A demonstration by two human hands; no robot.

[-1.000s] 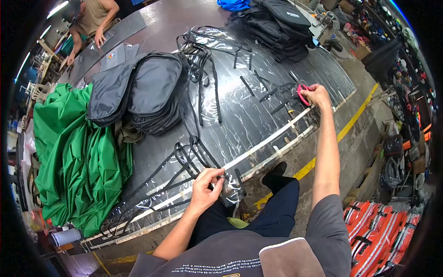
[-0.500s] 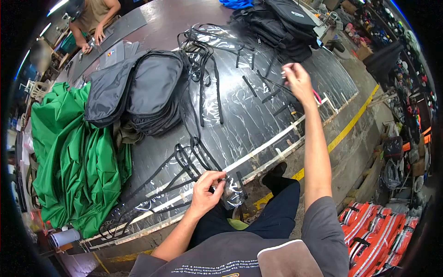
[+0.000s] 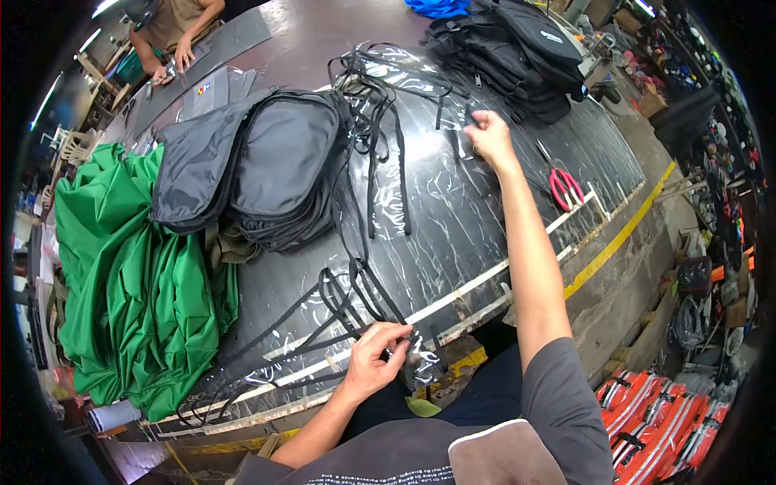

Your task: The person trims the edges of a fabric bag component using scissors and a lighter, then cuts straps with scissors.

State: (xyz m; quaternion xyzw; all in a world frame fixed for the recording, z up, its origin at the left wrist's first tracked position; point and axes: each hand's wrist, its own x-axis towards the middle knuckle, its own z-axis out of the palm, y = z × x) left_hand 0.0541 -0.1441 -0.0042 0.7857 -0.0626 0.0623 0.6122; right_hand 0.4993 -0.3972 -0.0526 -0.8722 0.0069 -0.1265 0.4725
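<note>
My left hand [image 3: 377, 356] is at the table's near edge, thumb and fingers pinched together around something small and dark that they mostly hide. Looped black straps [image 3: 339, 299] lie just beyond it, and a clear plastic piece [image 3: 425, 365] hangs beside its fingertips. My right hand [image 3: 491, 137] is stretched across the table, its fingers closing at a short black strap [image 3: 467, 115]; slight blur hides the exact contact. Another short strap [image 3: 440, 113] lies to the left of that hand. Scissors with red handles [image 3: 566, 190] rest to the right of my forearm.
Stacked black bag panels [image 3: 283, 153] and heaped green fabric [image 3: 133, 283] occupy the left. Black backpacks [image 3: 517, 61] lie at the back right. Across the table a person [image 3: 174, 32] works on a grey sheet. Orange packs [image 3: 655, 420] are at the lower right.
My right hand has moved left and away from me, uncovering the scissors. Fewer short straps show near my right forearm. My left hand keeps its pinch; the view has shifted slightly.
</note>
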